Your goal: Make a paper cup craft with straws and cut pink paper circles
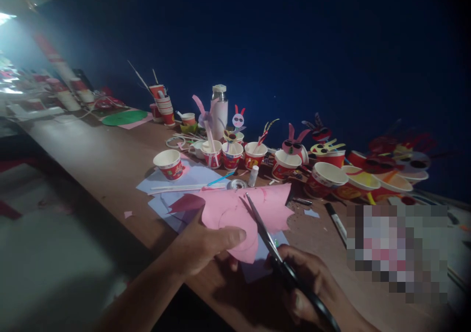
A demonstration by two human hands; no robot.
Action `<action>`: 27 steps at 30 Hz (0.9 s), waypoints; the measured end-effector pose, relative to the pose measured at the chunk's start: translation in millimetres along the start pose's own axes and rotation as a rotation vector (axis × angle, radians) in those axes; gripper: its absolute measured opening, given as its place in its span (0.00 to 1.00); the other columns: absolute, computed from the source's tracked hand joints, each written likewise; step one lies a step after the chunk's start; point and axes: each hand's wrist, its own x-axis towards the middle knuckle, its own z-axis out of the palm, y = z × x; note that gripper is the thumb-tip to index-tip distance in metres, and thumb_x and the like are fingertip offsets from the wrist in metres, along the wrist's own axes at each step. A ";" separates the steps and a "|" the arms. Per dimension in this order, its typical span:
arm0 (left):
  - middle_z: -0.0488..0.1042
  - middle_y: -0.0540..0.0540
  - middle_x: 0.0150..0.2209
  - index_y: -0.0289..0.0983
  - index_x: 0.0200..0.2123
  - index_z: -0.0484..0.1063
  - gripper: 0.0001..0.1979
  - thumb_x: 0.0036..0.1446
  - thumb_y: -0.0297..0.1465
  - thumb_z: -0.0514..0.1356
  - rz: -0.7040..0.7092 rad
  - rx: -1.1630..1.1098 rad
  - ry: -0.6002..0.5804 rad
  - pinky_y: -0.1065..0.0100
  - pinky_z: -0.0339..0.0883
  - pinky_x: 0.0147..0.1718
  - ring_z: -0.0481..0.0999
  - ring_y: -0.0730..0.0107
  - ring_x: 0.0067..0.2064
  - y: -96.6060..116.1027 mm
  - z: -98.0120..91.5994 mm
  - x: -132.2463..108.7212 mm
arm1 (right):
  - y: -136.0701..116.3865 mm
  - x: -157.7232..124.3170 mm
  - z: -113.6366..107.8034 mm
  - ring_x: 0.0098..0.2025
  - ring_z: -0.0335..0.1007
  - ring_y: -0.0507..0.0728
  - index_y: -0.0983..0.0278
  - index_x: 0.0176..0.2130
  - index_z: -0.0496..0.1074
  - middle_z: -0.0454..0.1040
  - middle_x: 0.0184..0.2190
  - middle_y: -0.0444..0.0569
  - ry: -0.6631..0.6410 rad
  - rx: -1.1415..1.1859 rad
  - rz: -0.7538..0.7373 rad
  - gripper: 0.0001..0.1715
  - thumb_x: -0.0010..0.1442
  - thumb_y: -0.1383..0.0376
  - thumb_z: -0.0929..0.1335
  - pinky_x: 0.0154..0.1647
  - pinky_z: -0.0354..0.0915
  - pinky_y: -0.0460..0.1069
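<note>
My left hand (209,243) pinches a sheet of pink paper (228,214), its thumb on top and its fingers underneath. The paper has jagged cut edges and a faint curved line drawn on it. In my right hand (312,278) is a pair of black-handled scissors (270,243), the fingers wrapped around the handles. The blades are parted and reach up to the pink paper, at a slit near its middle. Pale blue paper (257,268) lies on the table beneath.
Red paper cups (169,164) stand along the table (125,160), several holding paper rabbit figures (292,145). A glue stick (253,176), a roll of tape (238,185) and a black marker (335,221) lie nearby. Behind are a white thermos (220,113) and a green paper piece (125,118).
</note>
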 end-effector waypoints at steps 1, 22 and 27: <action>0.71 0.46 0.18 0.30 0.19 0.72 0.11 0.46 0.32 0.59 0.001 0.008 -0.004 0.75 0.59 0.15 0.66 0.76 0.17 0.5 -0.7 0.1 | 0.7 -0.3 -0.1 0.18 0.47 0.45 0.66 0.33 0.65 0.58 0.18 0.39 -0.007 0.018 0.004 0.22 0.48 0.51 0.69 0.16 0.46 0.41; 0.70 0.46 0.15 0.31 0.16 0.71 0.13 0.43 0.35 0.60 -0.035 0.034 -0.026 0.75 0.52 0.13 0.67 0.74 0.16 -5.1 -11.1 2.8 | 2.1 -1.5 1.7 0.14 0.50 0.44 0.66 0.32 0.65 0.59 0.15 0.38 0.026 0.060 0.074 0.23 0.44 0.52 0.72 0.12 0.50 0.39; 0.71 0.45 0.17 0.31 0.19 0.72 0.11 0.44 0.34 0.60 -0.011 0.017 -0.030 0.72 0.57 0.16 0.67 0.73 0.18 -4.2 -13.7 1.6 | 1.9 -2.8 2.6 0.12 0.49 0.43 0.66 0.31 0.65 0.58 0.14 0.37 0.041 0.028 0.103 0.24 0.42 0.51 0.72 0.11 0.49 0.39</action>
